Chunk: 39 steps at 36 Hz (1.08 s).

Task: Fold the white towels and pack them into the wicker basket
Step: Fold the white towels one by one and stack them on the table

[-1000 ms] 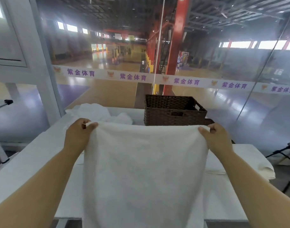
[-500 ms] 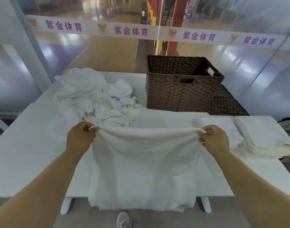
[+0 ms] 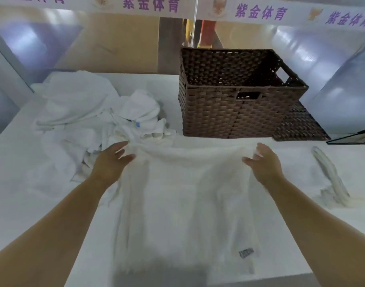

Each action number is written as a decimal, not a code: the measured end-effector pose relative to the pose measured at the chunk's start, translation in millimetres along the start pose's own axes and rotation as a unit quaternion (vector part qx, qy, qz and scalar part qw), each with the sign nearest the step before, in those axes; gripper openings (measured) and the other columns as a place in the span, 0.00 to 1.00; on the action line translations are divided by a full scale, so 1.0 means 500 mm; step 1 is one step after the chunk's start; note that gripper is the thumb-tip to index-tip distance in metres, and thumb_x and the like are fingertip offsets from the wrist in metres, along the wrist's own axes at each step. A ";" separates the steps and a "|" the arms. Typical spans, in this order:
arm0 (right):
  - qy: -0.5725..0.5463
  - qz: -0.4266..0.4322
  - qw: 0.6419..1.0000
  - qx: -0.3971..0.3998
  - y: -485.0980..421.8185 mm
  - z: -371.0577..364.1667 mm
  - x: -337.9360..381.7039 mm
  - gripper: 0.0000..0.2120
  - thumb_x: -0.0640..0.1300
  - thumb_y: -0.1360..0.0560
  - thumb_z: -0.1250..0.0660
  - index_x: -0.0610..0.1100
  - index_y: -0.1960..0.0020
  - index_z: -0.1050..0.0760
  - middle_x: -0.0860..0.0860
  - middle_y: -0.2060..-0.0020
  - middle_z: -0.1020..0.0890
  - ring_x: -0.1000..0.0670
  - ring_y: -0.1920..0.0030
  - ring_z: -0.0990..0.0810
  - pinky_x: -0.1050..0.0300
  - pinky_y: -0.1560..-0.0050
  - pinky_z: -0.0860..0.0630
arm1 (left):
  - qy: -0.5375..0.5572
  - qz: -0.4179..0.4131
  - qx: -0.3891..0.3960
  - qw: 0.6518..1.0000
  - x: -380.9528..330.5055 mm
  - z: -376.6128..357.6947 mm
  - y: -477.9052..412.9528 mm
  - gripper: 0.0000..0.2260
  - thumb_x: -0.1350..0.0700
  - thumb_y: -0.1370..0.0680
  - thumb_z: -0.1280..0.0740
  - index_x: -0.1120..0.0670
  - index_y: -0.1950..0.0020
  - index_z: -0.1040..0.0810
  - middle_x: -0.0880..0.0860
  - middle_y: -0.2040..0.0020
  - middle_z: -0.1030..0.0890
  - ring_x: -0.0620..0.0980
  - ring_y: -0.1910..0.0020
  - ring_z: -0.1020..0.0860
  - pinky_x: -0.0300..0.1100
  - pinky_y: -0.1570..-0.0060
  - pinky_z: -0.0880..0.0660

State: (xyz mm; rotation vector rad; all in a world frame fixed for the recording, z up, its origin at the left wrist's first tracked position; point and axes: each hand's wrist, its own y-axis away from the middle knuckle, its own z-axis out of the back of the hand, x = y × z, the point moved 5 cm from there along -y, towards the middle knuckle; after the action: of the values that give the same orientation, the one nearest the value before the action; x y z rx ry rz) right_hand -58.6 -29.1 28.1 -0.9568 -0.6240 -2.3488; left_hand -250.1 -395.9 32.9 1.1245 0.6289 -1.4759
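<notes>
One white towel (image 3: 183,204) is spread flat mid-frame (dark tag, lower right corner). Crumpled towel pile (image 3: 84,112) at left, brown wicker basket (image 3: 229,114) upright upper right.

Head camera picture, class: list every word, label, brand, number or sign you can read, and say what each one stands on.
"紫金体育": purple characters, repeated along the white banner strip behind the table.
Dark label at the near right corner of the spread towel: blurred, unreadable.
Blue tag in the towel pile: too small to read.
</notes>
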 end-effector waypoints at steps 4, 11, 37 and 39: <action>0.041 0.006 0.999 0.000 -0.026 -0.033 -0.018 0.29 0.51 0.29 0.27 0.48 0.31 0.30 0.54 0.36 0.26 0.52 0.38 0.25 0.51 0.35 0.29 | -0.048 0.023 0.042 0.998 0.027 -0.024 -0.042 0.14 0.56 0.26 0.28 0.51 0.41 0.22 0.51 0.41 0.21 0.48 0.41 0.24 0.42 0.46 0.29; 0.006 -0.045 0.996 0.082 -0.002 -0.093 -0.100 0.18 0.43 0.28 0.27 0.45 0.40 0.24 0.49 0.46 0.18 0.49 0.46 0.20 0.49 0.39 0.26 | -0.155 0.022 0.071 0.985 0.083 -0.079 -0.033 0.07 0.53 0.25 0.30 0.53 0.48 0.20 0.47 0.52 0.21 0.46 0.50 0.23 0.38 0.52 0.33; 0.432 0.108 0.855 0.265 0.085 -0.095 -0.282 0.32 0.49 0.18 0.44 0.51 0.22 0.60 0.52 0.25 0.68 0.47 0.24 0.65 0.51 0.24 0.55 | -0.388 -0.073 0.248 0.885 0.215 -0.332 0.224 0.33 0.50 0.24 0.32 0.48 0.24 0.44 0.46 0.22 0.56 0.47 0.24 0.61 0.38 0.28 0.59; 0.418 0.125 0.872 0.222 0.092 -0.087 -0.270 0.30 0.49 0.19 0.42 0.49 0.23 0.53 0.49 0.23 0.60 0.46 0.23 0.59 0.52 0.25 0.50 | -0.388 -0.084 0.212 0.893 0.212 -0.342 0.236 0.29 0.51 0.24 0.32 0.48 0.25 0.38 0.47 0.22 0.51 0.51 0.23 0.56 0.39 0.27 0.56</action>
State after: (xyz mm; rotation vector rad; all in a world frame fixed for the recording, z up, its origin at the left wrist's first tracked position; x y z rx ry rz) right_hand 31.3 -50.3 -89.4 0.2020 -0.5775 -1.9738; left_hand -78.7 -323.1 -107.5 0.6901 -0.1735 -2.0956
